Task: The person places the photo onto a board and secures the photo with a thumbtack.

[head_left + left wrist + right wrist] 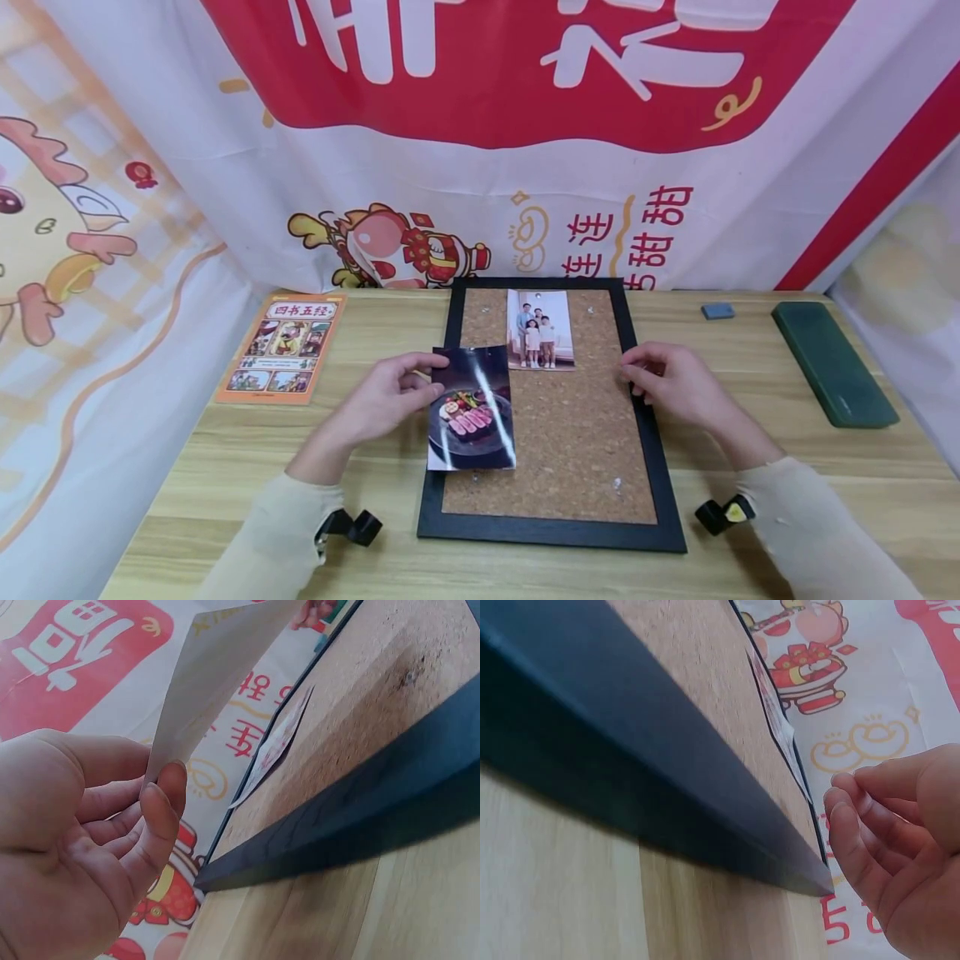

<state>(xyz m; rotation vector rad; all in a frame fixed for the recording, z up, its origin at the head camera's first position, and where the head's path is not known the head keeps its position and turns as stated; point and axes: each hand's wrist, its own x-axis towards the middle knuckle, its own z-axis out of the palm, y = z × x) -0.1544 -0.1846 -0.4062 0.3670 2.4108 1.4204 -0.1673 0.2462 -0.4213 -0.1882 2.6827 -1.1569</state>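
Note:
My left hand (401,387) pinches the left edge of a photo print (471,433) showing sliced meat on a dark plate. In the left wrist view the print's white back (199,682) rises from between thumb and fingers, apart from the corkboard. The black-framed corkboard (577,442) lies on the table under it. A family photo (540,329) is pinned near its top by a clear pin. Over the board's right frame edge is my right hand (671,379), fingers bent and fingertips close together; I cannot tell whether they pinch something small.
Clear pins (617,483) stand near the cork's corners. An orange booklet (281,350) lies at the left of the wooden table. On the right are a small blue block (717,311) and a long green case (834,364). A printed cloth (465,100) hangs behind the table.

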